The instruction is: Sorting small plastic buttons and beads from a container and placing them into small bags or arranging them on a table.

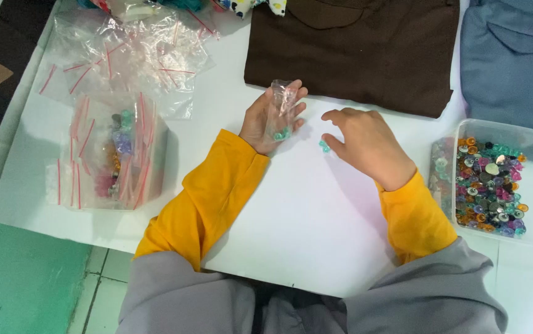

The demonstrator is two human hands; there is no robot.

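Left hand point(272, 120): palm up on the white bench point(316, 210), fingers curled about a small clear plastic bag point(283, 106) stood upright in the grip, a few teal beads at its bottom.

Right hand point(365, 143): palm down just beside the left, fingers bent and loosely gathered, thumb and fingertip touching a teal bead point(324, 146) on the bench (whether it is pinched or only touched cannot be told). The bead lies between the two hands, close under the bag.

Clear plastic tub of mixed coloured beads point(495, 185): at the right wrist's outer side.

Heap of clear zip bags with red seal strips point(127, 55): far left, well apart; a clear box of filled bags point(115, 154) below it.

Folded brown garment point(353, 49) and folded grey-blue garment point(514, 55): top edge, beyond the hands.
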